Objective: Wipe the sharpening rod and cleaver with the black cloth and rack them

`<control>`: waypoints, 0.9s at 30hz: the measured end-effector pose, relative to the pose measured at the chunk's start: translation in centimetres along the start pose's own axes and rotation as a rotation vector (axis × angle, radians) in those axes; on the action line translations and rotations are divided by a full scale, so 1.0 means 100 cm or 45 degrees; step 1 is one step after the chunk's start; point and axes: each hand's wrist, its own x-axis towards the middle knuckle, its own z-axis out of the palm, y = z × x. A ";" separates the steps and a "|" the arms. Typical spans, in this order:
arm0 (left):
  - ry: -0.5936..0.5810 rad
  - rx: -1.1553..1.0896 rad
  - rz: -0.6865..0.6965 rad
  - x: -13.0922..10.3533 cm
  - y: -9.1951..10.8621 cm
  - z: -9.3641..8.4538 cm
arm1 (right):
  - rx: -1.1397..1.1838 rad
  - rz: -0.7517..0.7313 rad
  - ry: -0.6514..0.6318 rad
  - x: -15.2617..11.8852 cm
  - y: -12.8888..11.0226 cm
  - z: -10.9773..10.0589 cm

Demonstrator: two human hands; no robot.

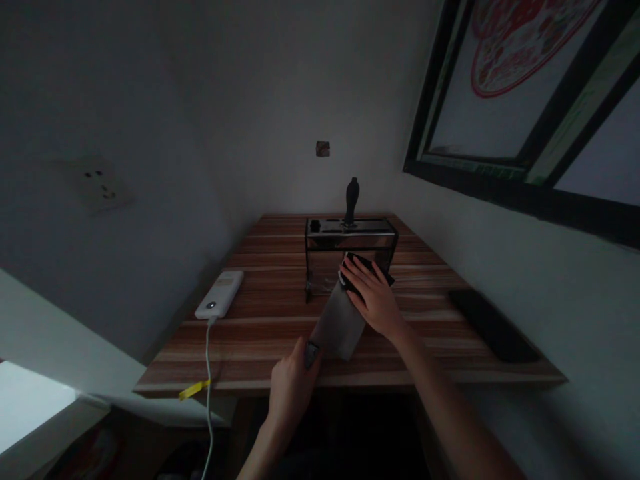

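A wide, pale grey blade (pixel 340 323), like a cleaver's, slants over the front part of the wooden table. My left hand (pixel 293 381) is closed round its dark handle (pixel 311 354) near the table's front edge. A black cloth or pad (pixel 352 268) lies over the blade's far end, with my right hand (pixel 373 298) pressing on it, fingers together. Just behind the hands stands a clear-sided, black-framed box (pixel 350 233) with a dark upright knife handle (pixel 353 199) sticking out of its top.
On the table (pixel 270 243), a white power bank (pixel 220 295) lies left, its cable (pixel 209 373) hanging over the front edge beside a yellow tag (pixel 193 390). A black flat object (pixel 493 325) lies right. Walls stand behind and at both sides.
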 end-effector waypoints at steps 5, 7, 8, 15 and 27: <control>-0.011 -0.026 0.009 -0.001 0.001 -0.002 | 0.036 0.027 0.015 -0.012 -0.016 0.002; -0.007 -0.023 0.015 -0.001 0.000 -0.002 | 0.059 0.038 0.004 -0.018 -0.027 0.004; -0.004 -0.016 0.017 -0.001 0.000 -0.002 | 0.071 0.046 -0.005 -0.022 -0.033 0.005; -0.049 -0.003 -0.020 0.001 -0.001 0.000 | 0.188 0.056 -0.052 -0.048 -0.075 0.014; -0.021 -0.195 0.110 -0.003 -0.010 0.003 | 0.358 0.072 -0.139 -0.078 -0.119 0.024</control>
